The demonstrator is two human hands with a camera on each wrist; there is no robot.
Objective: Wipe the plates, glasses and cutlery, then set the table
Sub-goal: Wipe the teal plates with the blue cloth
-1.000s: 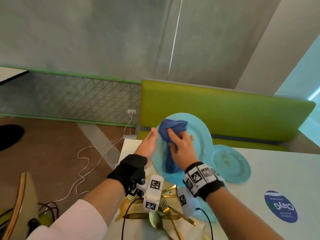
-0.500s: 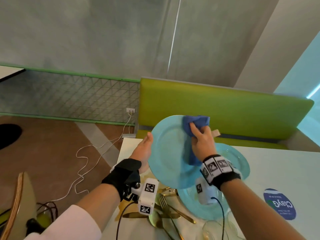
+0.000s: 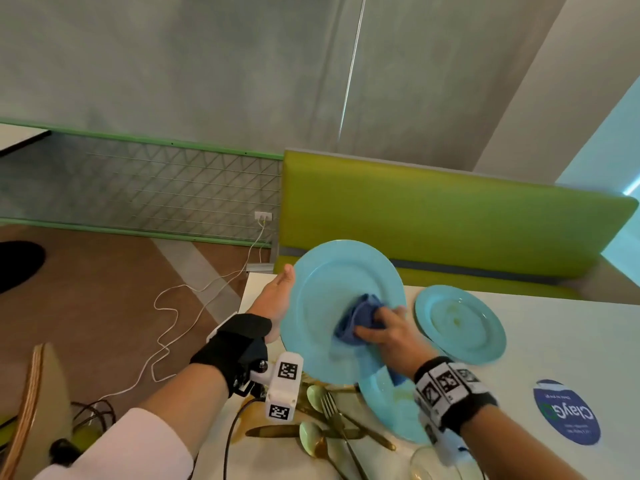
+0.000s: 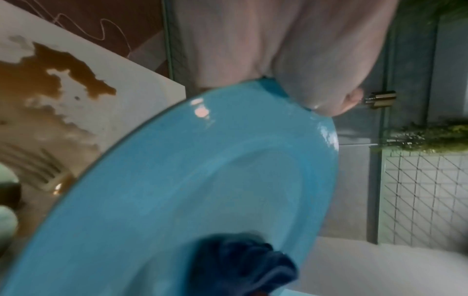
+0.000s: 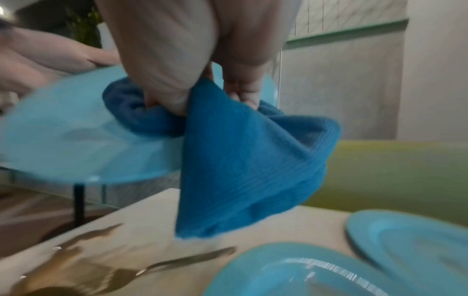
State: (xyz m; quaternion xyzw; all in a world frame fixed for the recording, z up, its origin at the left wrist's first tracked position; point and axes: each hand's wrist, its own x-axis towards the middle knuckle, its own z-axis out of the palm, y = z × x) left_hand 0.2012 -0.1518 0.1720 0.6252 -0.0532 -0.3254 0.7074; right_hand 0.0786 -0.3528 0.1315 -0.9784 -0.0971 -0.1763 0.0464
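A light blue plate [image 3: 329,282] is held up on edge above the table's left end. My left hand [image 3: 277,303] grips its left rim, thumb on the front face; the left wrist view shows the plate [image 4: 190,190] from close up. My right hand [image 3: 384,332] clutches a bunched dark blue cloth [image 3: 360,317] and presses it on the plate's lower middle. In the right wrist view a corner of the cloth [image 5: 240,160] hangs down below the held plate [image 5: 76,130]. Two more blue plates lie on the table: one smeared plate [image 3: 460,323] to the right, another plate [image 3: 388,410] under my right wrist.
Gold cutlery [image 3: 332,417] lies in a heap on the white table [image 3: 554,341] beside a brown spill [image 4: 50,80]. A glass [image 3: 433,465] stands at the near edge. A blue round sticker [image 3: 566,414] is at the right. A green bench [image 3: 433,216] stands behind, a wooden chair [image 3: 27,410] at left.
My right hand has swept the cloth from the plate's upper right rim down to its lower middle. The left hand still holds the plate's left rim.
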